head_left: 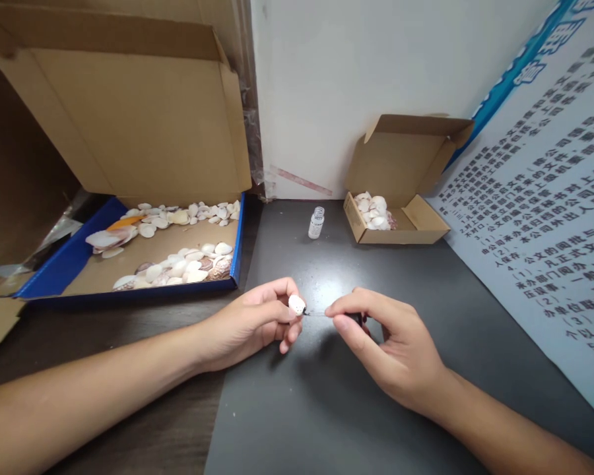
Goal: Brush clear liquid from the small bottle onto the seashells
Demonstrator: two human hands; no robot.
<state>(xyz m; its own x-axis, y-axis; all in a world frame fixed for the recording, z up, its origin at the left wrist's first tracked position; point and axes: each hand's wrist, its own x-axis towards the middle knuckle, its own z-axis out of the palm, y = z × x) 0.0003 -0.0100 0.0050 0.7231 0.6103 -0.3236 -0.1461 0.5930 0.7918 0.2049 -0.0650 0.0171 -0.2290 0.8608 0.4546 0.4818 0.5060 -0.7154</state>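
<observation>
A small white seashell [296,303] with dark specks is pinched between the thumb and fingers of my left hand [262,320]. My right hand [396,343] is closed around the black cap of a small brush [355,318], partly hidden by the fingers. From it a thin stem points left, its dark tip at the shell's right edge, where a black patch shows; whether they touch is hard to tell. Behind the hands, a small glass bottle [315,226] with a white label stands upright with its neck uncapped.
At left, a blue-sided cardboard box [236,254] lies open with two groups of seashells inside. A smaller cardboard box [400,236] at the back right holds more white shells. A white panel [356,59] rises behind the dark mat [287,415], and a printed sheet [539,218] stands at right.
</observation>
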